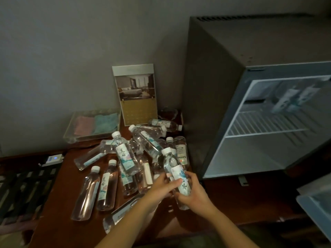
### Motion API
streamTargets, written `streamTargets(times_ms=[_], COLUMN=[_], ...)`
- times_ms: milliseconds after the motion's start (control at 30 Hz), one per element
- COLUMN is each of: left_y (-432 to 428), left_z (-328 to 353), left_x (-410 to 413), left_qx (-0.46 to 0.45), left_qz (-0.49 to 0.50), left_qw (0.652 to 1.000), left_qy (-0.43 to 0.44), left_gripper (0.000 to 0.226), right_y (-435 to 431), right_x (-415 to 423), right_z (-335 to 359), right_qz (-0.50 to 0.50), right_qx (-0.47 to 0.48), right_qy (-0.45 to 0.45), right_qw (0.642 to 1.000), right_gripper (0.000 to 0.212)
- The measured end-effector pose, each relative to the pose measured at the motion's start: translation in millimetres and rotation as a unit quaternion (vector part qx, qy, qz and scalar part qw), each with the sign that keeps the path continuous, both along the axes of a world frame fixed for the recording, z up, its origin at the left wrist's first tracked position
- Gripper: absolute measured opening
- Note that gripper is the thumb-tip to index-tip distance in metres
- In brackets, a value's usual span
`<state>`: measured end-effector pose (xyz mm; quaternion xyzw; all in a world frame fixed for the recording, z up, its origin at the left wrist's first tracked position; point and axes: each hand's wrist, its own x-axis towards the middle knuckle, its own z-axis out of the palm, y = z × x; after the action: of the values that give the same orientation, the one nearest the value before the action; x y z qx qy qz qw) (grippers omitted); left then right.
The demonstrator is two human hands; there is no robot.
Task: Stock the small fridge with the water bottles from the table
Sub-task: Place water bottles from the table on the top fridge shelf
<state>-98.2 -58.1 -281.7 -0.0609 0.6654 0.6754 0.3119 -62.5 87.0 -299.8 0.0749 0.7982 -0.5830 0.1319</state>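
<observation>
- The left hand [163,184] is reaching in from the bottom middle with its forearm running up and to the right. It is gripping a bottle [172,161], with the thumb lying across the label.
- The right hand [194,193] is coming in from the lower right and curling round the same bottle lower down, its fingers wrapping the right side.
- The bottle is standing nearly upright between the two hands, white cap on top and leaning slightly left. It is being held at the near right edge of the pile [125,154], just left of the fridge [215,86].
- Its white label is showing a teal wash and dark brush-style characters. They are partly covered by the thumb and cannot be read with certainty.
- The pile is lying across the dark wooden bench [53,194], mostly on its sides, with matching labels. One bottle's small-print panel is too small to read.
- The fridge is standing open, with a wire shelf [259,126] across its middle and two bottles [286,99] showing blurred in the upper part.
- A card [136,93] with a photo of a bedroom is leaning against the wall behind the pile, beside a clear tray [71,135] holding pink and teal cloths.
</observation>
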Motion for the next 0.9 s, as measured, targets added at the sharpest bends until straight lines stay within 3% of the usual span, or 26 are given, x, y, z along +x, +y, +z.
streamTargets(times_ms=[167,267,433,533,700,900], left_y=[43,70,124,160,218,266], left_z=[9,22,43,61,96,131], left_x=[6,11,15,10,-8,-39], left_qx=[-0.015,-0.074,-0.128,-0.141,-0.088,-0.088], left_qz=[0.007,-0.034,-0.067,-0.08,-0.102,-0.049], left_qw=[0.99,0.965,0.924,0.907,0.906,0.897], left_qy=[0.142,0.251,0.353,0.388,0.402,0.43], left_gripper=[0.052,0.063,0.064,0.063,0.058,0.059], right_y=[43,69,120,153,204,234], right_x=[12,20,31,30,15,-26], right_z=[22,35,54,72,100,128], right_qz=[-0.004,-0.02,-0.065,-0.09,-0.131,-0.166], right_qx=[-0.006,0.005,-0.02,-0.017,-0.008,0.021], right_qy=[0.037,0.083,0.136,0.165,0.206,0.284], right_qw=[0.999,0.996,0.988,0.982,0.97,0.944], right_gripper=[0.072,0.07,0.065,0.062,0.056,0.06])
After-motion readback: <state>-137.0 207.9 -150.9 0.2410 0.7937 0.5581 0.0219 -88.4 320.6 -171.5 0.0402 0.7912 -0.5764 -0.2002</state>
